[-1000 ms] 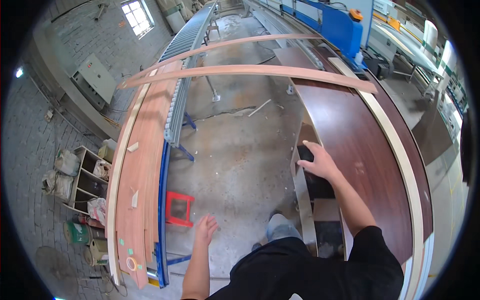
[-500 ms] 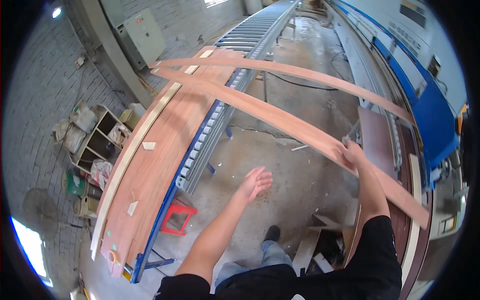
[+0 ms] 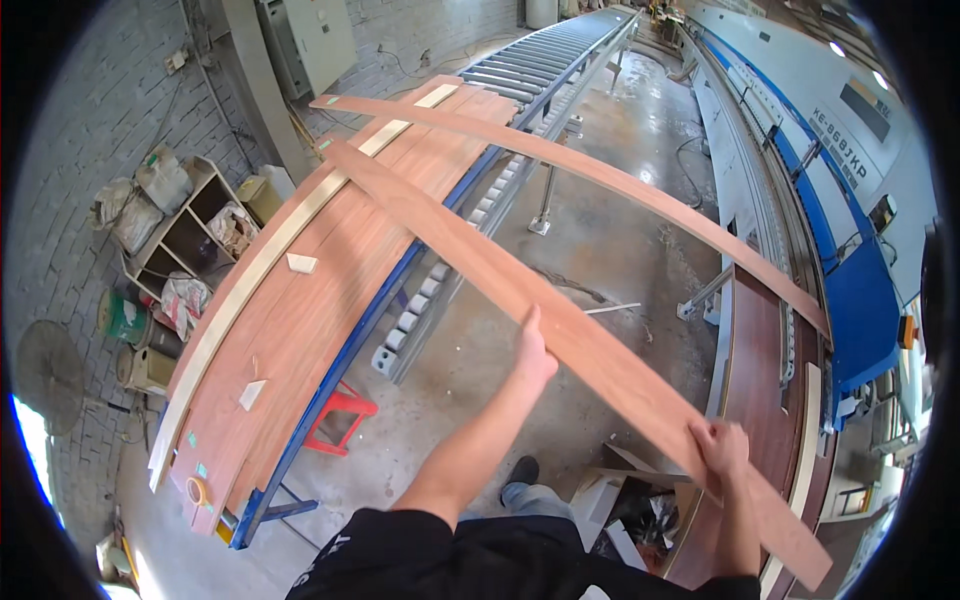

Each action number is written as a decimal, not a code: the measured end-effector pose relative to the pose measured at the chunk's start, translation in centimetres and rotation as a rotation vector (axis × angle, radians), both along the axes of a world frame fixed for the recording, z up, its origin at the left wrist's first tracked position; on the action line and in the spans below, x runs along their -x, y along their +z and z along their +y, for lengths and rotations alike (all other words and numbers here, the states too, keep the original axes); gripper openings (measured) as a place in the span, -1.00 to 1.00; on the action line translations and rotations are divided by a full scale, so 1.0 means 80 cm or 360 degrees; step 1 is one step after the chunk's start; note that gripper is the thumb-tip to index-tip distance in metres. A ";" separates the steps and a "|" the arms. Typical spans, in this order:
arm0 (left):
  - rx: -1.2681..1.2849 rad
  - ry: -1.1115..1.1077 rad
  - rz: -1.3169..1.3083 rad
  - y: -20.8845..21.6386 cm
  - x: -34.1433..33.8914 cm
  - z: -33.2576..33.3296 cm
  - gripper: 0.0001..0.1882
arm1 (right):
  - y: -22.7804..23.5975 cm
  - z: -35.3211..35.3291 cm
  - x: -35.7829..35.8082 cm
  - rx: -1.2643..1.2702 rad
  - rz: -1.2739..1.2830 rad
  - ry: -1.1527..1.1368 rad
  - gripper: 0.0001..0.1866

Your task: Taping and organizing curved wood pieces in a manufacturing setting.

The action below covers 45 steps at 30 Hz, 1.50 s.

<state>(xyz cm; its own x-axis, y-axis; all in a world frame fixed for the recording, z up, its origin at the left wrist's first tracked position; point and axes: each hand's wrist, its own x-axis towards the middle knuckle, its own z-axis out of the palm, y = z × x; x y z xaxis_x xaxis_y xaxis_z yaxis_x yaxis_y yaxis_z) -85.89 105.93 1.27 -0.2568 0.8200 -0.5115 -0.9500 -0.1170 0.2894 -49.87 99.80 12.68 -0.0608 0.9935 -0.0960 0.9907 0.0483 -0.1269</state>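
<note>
A long reddish-brown wooden plank crosses in front of me, from the board-covered stand at upper left to lower right. My left hand holds its near edge around the middle, thumb on top. My right hand grips it nearer the right end, fingers wrapped over the edge. A second similar plank lies farther off, bridging the stand and the machine side. Beneath their left ends are wide reddish boards laid side by side, with a pale wood strip on top.
A roller conveyor runs away at the back. A red stool stands by the blue-edged stand. Near my feet is a box of scraps. On the right are a blue-and-white machine and dark boards. A tape roll lies lower left.
My left hand has gone from open in mid-air to holding the near plank. That plank's right part has swung toward me, with my right hand still on it.
</note>
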 end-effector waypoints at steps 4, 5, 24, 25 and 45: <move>-0.0075 -0.0087 0.0051 0.012 0.020 -0.152 -0.45 | 0.022 -0.164 0.024 0.0004 0.0087 -0.0155 -0.44; -0.0079 -0.0120 0.0026 0.024 0.029 -0.195 -0.48 | 0.027 -0.211 0.038 0.0023 0.0125 -0.0211 -0.45; 0.0119 -0.0598 0.0013 -0.022 0.276 -0.766 -0.37 | -0.065 -0.912 0.333 0.0508 0.0327 -0.0851 -0.43; 0.0060 -0.0639 0.0006 -0.033 0.286 -0.781 -0.36 | -0.084 -0.943 0.342 0.0522 0.0376 -0.0869 -0.43; -0.0167 -0.0966 0.0124 -0.147 0.482 -0.823 -0.39 | -0.130 -1.128 0.613 0.0352 0.0714 -0.0928 -0.40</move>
